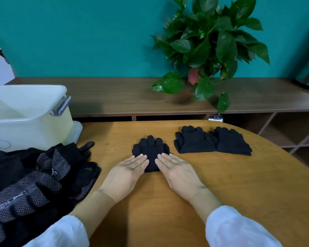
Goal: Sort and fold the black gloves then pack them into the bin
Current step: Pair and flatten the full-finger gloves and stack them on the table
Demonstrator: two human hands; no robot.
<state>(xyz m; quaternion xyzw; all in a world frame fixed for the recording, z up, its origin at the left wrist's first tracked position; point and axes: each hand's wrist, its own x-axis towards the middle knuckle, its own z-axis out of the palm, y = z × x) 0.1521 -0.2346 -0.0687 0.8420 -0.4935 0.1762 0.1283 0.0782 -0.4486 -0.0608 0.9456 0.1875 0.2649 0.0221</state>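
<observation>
At the far left of the frame I see a pale bin (28, 111), open at the top, sitting on the wooden surface (168, 211). Just below it, in the lower left, lies a big pile of black gloves (34, 180) with little white dots on them. The pile touches the front of the bin.

In the middle of the frame is one folded glove (151, 150), flat on the surface, with its finger ends pointing to the top of the frame. My left hand (128, 172) lies flat with straight fingers, and its fingertips press on the left side of this glove. My right hand (177, 172) is flat too, and its fingertips press on the right side. Neither hand is curled round anything.

To the right, a little higher in the frame, two folded gloves (213, 142) lie side by side, touching each other.

In the upper right a green plant (209, 43) stands on a long dark shelf (114, 95) by a teal wall.
</observation>
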